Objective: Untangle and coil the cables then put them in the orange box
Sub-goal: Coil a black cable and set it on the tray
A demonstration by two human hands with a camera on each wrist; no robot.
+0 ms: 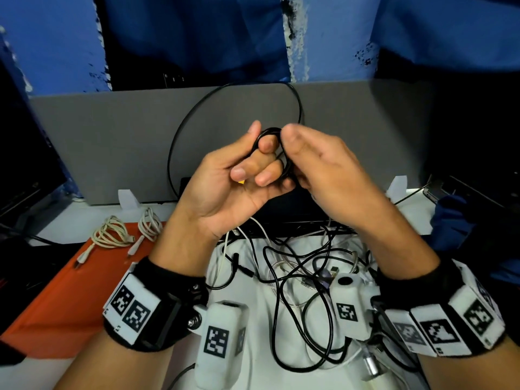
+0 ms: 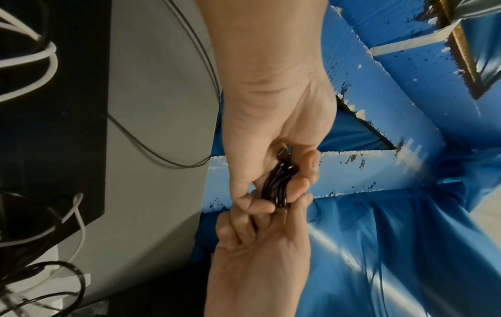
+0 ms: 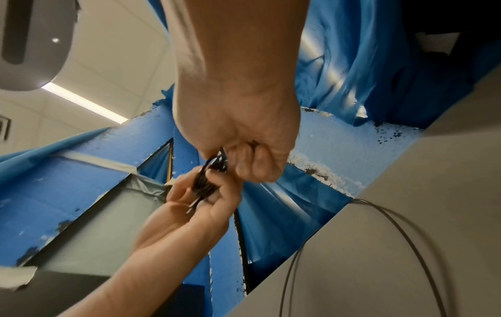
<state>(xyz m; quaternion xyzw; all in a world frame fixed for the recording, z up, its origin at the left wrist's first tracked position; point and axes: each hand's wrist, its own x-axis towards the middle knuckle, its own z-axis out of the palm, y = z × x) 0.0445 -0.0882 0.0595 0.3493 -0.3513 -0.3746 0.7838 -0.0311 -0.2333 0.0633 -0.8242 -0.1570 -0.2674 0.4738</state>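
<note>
Above bench | left hand (image 1: 233, 175) grip curls round black cable coil (image 1: 267, 133) | right hand (image 1: 320, 161) pinches it | no writing legible

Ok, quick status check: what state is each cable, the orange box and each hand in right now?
Black cable: partly coiled, held up, long loop still free.
Left hand: grips the coil.
Right hand: pinches the cable at the coil.
Two white cables: coiled, lying in the orange box.
Orange box: open, on the table.
Cable pile: tangled on the table.
</note>
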